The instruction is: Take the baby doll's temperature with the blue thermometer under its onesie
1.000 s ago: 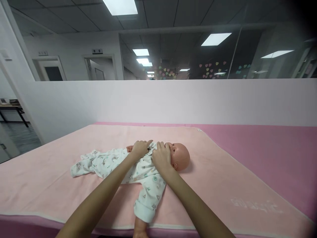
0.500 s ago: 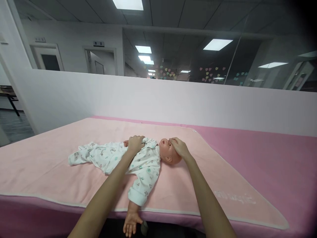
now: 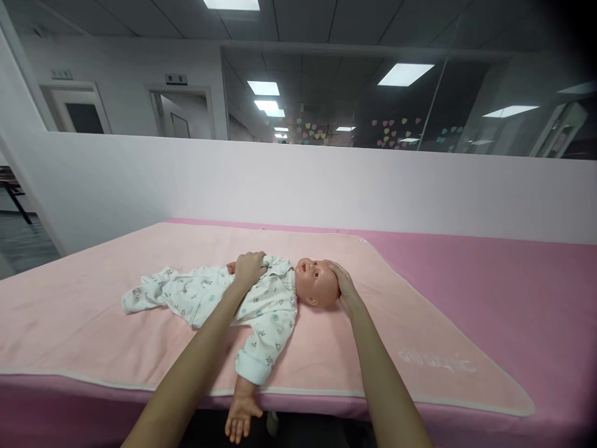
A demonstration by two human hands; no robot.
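Observation:
A baby doll (image 3: 268,305) in a white printed suit lies on its back, head to the right, legs to the left. Its near arm hangs over the front edge, palm up. My left hand (image 3: 250,269) is closed over the far side of the doll's chest by the far sleeve; the fingertips are partly hidden. Around the crown of the doll's head (image 3: 317,283) my right hand (image 3: 342,283) is cupped, its fingers together along the forehead and far side. The eyes and mouth of the doll are uncovered.
Under the doll spreads a peach blanket (image 3: 326,361) with a pale border, over a pink table cover (image 3: 504,298). A low white wall (image 3: 326,186) topped by glass stands behind the table. Dark space lies below the front edge.
My right hand has slid back from the doll's brow and eye area toward the crown, baring more forehead. My left hand keeps its place on the chest. The view has shifted slightly.

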